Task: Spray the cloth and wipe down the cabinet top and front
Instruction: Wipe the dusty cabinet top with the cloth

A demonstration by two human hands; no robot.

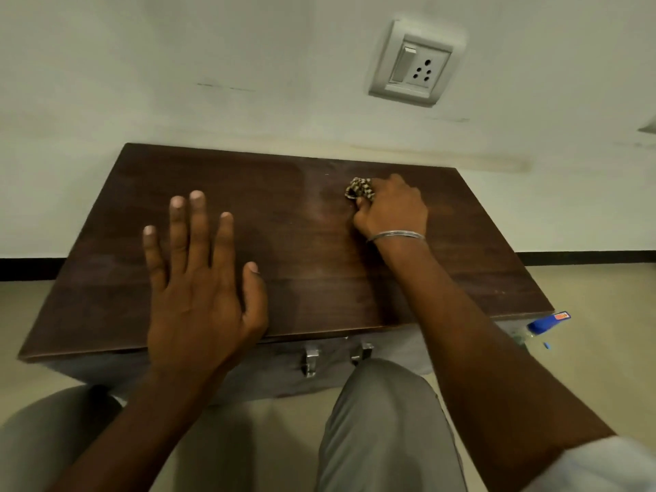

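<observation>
A low cabinet with a dark brown wooden top (pixel 284 214) stands against the wall in front of me. My right hand (pixel 390 207) grips a small bunched checked cloth (pixel 359 189) and holds it down on the back right part of the top. A faint smeared patch shows on the wood left of the cloth. My left hand (pixel 202 289) lies flat with straight, spread fingers over the front left part of the top. The cabinet front (pixel 266 374) is grey with two metal handles (pixel 335 355). A spray bottle with a blue head (pixel 548 323) shows beside the cabinet's right front corner.
The pale wall behind the cabinet carries a switch and socket plate (pixel 415 65). Beige floor lies on both sides of the cabinet. My knees in grey trousers (pixel 387 420) are close against the cabinet front.
</observation>
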